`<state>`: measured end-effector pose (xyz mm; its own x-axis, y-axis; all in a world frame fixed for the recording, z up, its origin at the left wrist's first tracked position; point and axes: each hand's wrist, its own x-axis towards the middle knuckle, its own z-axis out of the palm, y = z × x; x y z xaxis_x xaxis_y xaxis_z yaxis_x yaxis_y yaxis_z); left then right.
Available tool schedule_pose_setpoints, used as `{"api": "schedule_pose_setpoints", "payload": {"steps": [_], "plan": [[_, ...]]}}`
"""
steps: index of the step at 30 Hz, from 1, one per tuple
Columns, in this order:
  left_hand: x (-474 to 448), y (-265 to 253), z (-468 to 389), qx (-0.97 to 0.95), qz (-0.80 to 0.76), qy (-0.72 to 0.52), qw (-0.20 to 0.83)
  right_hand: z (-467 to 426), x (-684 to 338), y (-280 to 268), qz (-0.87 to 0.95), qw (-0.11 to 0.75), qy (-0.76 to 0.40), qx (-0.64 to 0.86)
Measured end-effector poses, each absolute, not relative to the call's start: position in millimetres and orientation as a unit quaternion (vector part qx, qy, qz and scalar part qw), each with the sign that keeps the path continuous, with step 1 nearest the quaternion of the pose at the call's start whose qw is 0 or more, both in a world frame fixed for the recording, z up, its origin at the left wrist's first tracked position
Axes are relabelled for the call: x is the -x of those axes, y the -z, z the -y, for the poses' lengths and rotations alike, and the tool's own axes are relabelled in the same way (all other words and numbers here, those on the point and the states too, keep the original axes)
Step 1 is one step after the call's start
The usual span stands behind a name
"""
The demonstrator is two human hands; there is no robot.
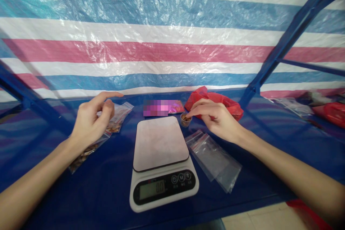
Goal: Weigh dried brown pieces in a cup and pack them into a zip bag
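My right hand (212, 116) reaches to a small clear cup (185, 122) holding brown bits. Its fingertips are at the cup's mouth, drawn together; what they pinch, if anything, is hidden. My left hand (93, 116) hovers over the left side with its index finger stretched out and the other fingers curled, holding nothing visible. Beneath it lie a zip bag (114, 125) and a fuller zip bag (86, 154), both with brown pieces inside. Between my hands stands a white kitchen scale (164, 143), its plate bare and its display (152, 190) reading 0.0.
Flat clear zip bags (215, 160) lie right of the scale. A red plastic bag (229, 104) sits behind my right hand. A shiny pink-purple flat object (176, 106), partly blurred, lies behind the scale. Blue metal posts (283, 48) and a striped sheet (161, 50) enclose the blue tabletop (113, 194).
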<state>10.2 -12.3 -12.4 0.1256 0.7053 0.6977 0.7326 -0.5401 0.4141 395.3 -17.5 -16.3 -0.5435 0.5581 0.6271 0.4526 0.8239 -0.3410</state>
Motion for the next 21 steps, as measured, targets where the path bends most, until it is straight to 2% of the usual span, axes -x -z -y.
{"api": "schedule_pose_setpoints", "payload": {"steps": [9,14,21], "plan": [[-11.6,11.9,13.3,0.751,0.482,0.45,0.024,17.6,-393.6,18.4,0.865,0.388,-0.119,0.293],[-10.0,12.8,11.6,0.749,0.487,0.45,0.027,20.3,-392.8,17.6,0.854,0.404,-0.089,0.315],[-8.3,13.8,10.7,0.75,0.494,0.439,0.031,20.2,-392.9,15.4,0.882,0.335,-0.027,0.331]]}}
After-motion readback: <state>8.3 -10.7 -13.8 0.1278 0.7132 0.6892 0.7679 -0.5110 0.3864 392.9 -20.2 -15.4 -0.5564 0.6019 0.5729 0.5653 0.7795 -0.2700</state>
